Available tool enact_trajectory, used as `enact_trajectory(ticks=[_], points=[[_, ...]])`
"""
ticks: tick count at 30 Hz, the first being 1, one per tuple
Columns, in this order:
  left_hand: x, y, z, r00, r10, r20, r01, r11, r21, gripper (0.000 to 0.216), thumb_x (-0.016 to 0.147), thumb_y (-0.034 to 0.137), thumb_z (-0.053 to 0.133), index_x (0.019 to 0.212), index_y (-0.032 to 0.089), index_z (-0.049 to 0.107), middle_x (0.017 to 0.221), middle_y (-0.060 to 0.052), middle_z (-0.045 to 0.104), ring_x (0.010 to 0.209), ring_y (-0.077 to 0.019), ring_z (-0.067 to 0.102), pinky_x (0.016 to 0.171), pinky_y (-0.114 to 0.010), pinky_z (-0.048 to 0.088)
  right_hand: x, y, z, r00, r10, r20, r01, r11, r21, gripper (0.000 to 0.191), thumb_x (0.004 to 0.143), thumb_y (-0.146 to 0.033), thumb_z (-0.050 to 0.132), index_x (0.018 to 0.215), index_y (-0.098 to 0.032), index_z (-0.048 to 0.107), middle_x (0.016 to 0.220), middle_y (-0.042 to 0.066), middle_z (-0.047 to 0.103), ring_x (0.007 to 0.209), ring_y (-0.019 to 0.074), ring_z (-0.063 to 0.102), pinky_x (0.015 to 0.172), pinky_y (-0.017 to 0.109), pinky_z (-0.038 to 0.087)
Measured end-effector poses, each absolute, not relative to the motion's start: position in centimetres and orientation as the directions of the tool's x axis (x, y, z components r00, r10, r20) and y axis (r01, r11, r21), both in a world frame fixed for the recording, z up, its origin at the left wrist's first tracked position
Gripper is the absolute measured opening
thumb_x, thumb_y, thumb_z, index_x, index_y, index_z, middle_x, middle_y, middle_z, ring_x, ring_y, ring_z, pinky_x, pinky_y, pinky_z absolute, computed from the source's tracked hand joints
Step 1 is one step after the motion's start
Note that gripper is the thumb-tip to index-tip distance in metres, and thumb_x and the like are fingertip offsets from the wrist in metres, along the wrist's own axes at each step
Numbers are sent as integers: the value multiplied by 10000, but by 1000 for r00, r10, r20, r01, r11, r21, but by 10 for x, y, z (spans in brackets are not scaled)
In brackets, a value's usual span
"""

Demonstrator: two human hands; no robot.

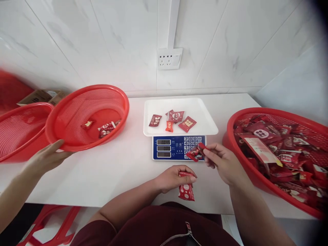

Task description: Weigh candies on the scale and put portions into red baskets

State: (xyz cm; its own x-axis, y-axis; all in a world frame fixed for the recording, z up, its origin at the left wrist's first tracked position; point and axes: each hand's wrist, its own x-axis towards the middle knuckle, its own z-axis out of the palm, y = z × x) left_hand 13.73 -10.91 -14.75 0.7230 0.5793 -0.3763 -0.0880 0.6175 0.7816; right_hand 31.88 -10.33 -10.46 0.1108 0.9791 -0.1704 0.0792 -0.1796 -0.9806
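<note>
My left hand (176, 179) pinches a red snack packet (186, 191) with white print, held low over the table's front edge. To its right, my right hand (221, 160) grips a small dark red wrapped candy (195, 153) between thumb and fingers, above the keypad of the blue digital scale (176, 158). On the scale sits a white tray (205, 126), where several red packets (187, 124) lie spread out. A big red basket (232, 128) heaped with wrapped snacks (284, 155) stands beside my right forearm.
At the left, another person's hand (50, 157) touches the rim of a tilted red basket (98, 87) holding a few packets (107, 128). A second red basket (23, 140) and a cardboard box (38, 97) are farther left. A wall socket (169, 58) is behind the scale.
</note>
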Motion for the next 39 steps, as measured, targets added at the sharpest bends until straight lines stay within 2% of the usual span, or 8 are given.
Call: enact_trajectory(ticks=[4, 6, 8, 14, 18, 24, 30, 39], points=[[138, -108, -152, 714, 571, -405, -87, 646, 758, 459, 539, 440, 800, 828, 133, 617, 658, 1, 597, 612, -112, 549, 623, -251, 413, 306, -76, -92, 169, 982, -82, -42, -76, -996, 394, 727, -493, 623, 1041, -268, 542, 753, -1, 667, 601, 134, 597, 480, 232, 428], [138, -107, -153, 709, 573, -412, -79, 645, 760, 461, 541, 443, 798, 833, 135, 616, 660, 0, 599, 617, -116, 550, 626, -254, 410, 300, -70, -89, 122, 990, -72, -19, -70, -997, 532, 760, -498, 582, 1234, -298, 447, 961, 34, 684, 718, 162, 634, 537, 256, 466], [138, -106, -153, 697, 585, -415, -77, 637, 767, 458, 548, 442, 795, 836, 135, 614, 670, -1, 597, 623, -115, 545, 628, -253, 402, 299, -72, -90, 64, 995, -77, 31, -79, -996, 563, 779, -498, 561, 1281, -286, 419, 1009, 54, 675, 739, 167, 632, 562, 271, 480], [137, -105, -147, 658, 633, -408, -112, 618, 778, 456, 573, 421, 784, 878, 147, 586, 754, 1, 564, 640, -98, 512, 629, -247, 391, 317, -110, -113, -83, 987, -141, 240, -117, -964, 411, 789, -499, 556, 1090, -220, 565, 886, 70, 648, 706, 168, 594, 569, 300, 494], [136, -108, -147, 651, 698, -298, -140, 497, 857, 418, 628, 380, 760, 929, 153, 580, 742, 16, 524, 660, -95, 478, 656, -247, 394, 329, -137, -127, -79, 971, -224, 252, -198, -947, 438, 774, -552, 545, 1052, -214, 568, 844, 60, 616, 716, 182, 593, 570, 317, 498], [136, -111, -150, 592, 779, -208, -70, 307, 949, 327, 679, 366, 718, 884, 166, 560, 753, 16, 524, 658, -96, 469, 630, -234, 380, 331, -154, -135, -287, 895, -342, 246, -276, -929, 475, 791, -544, 529, 1102, -186, 560, 865, 70, 623, 774, 188, 577, 637, 323, 481], [137, -110, -149, 597, 775, -206, -52, 294, 954, 365, 646, 420, 740, 834, 163, 561, 722, 20, 516, 637, -94, 465, 616, -230, 384, 323, -150, -133, -332, 879, -343, 272, -259, -927, 314, 778, -475, 592, 891, -185, 630, 809, 29, 619, 726, 154, 545, 622, 275, 443], [135, -108, -150, 617, 765, -183, -89, 299, 950, 399, 679, 471, 705, 892, 166, 560, 728, 22, 500, 651, -94, 468, 621, -223, 389, 316, -148, -138, -301, 914, -274, 248, -202, -947, 293, 817, -459, 546, 713, -187, 569, 658, -1, 576, 609, 126, 505, 579, 254, 421]])
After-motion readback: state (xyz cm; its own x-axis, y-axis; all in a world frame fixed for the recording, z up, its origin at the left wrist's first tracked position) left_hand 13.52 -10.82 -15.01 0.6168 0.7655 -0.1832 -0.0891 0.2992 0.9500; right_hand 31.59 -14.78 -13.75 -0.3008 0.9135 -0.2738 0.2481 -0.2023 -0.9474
